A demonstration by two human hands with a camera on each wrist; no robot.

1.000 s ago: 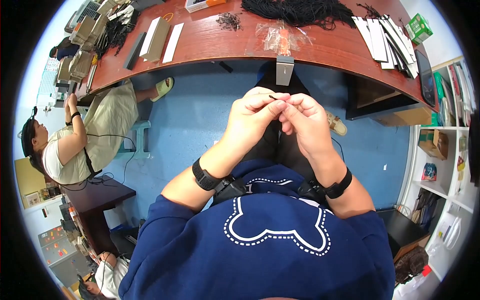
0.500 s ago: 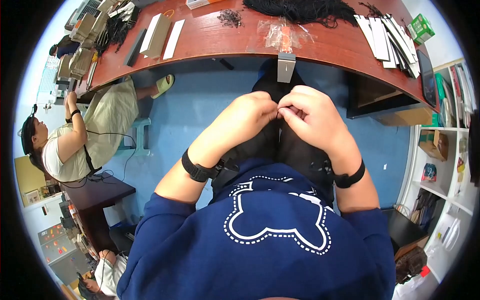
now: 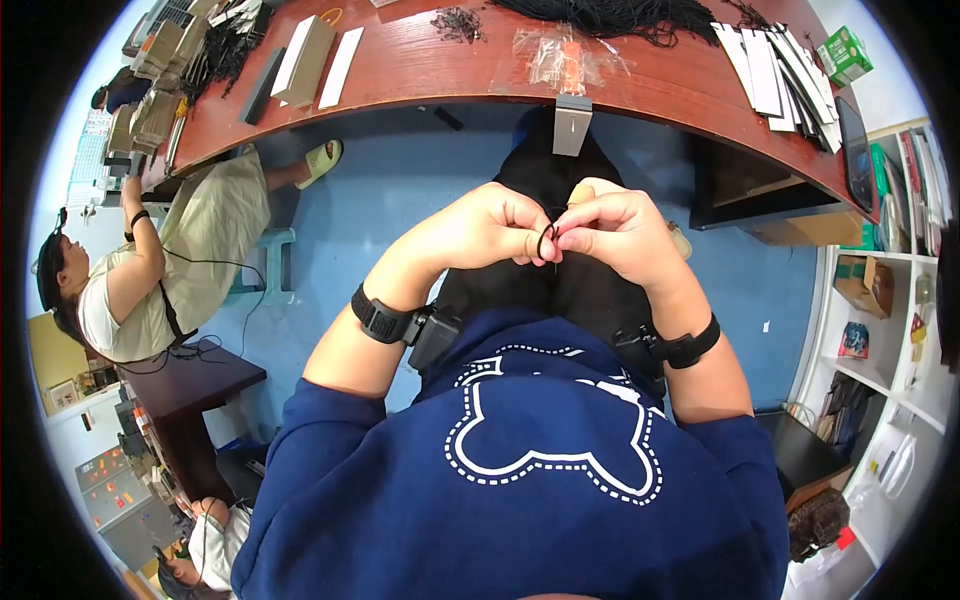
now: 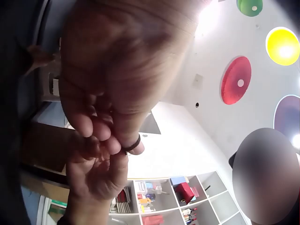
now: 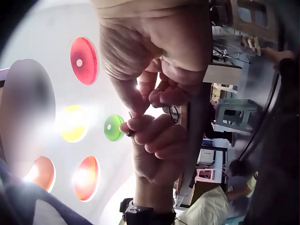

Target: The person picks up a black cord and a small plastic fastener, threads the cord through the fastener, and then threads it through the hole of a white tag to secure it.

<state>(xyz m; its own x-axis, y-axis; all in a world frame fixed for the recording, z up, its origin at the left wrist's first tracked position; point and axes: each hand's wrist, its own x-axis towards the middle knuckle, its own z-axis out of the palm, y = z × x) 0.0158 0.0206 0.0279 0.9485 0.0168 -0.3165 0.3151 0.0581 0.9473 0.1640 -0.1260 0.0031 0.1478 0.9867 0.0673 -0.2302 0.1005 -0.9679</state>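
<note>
A thin black cord, bent into a small loop, lies between the fingertips of both hands above the person's lap. My left hand pinches it with thumb and fingers, and in the left wrist view the cord runs across the thumb near its tip. From the other side, my right hand pinches the cord between thumb and forefinger. The fingertips of the two hands meet closely. In the right wrist view a loop of cord stands out past the fingers; much of the rest is hidden.
Ahead is a red-brown desk with a grey box at its edge. On it lie a clear plastic wrapper, a heap of black cords, small black pieces and white strips. Another person sits at left.
The hands have turned slightly, and a cord loop now shows at the left fingertips. Half a second ago the hands hid most of it. The left forearm has shifted a little.
</note>
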